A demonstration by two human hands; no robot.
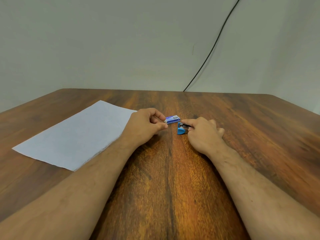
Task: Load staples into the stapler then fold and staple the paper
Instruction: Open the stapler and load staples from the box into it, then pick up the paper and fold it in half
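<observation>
Both forearms reach out over the wooden table (259, 135), and everything now depends on the small staple box (172, 119) lying just ahead of the left hand (145, 126). The box sits flat with its long axis running left to right, tilted a little so its right end lies slightly farther away, and its near-left end is the one pointing at the fingers. The left hand is plainly the nearer one to it: thumb and forefinger are curled into a narrow pinch right at that end, the thumb tip against or almost against the end flap, though I cannot tell whether they have real hold of it yet. Just to the right and a touch nearer lies the blue stapler (181, 129), close beside the box but apart from it, its rounded blue end facing left and bright metal showing on top, so it looks opened up. The right hand (204, 134) rests over its right part, fingers curled round it and the forefinger stretched along the far side, steadying it on the table. The sheet of paper (74, 134) lies flat and unfolded, well off to the left, partly under the left wrist. I would judge loading has barely started: the box needs opening or sliding out first. A black cable (214, 44) hangs down the wall behind.
</observation>
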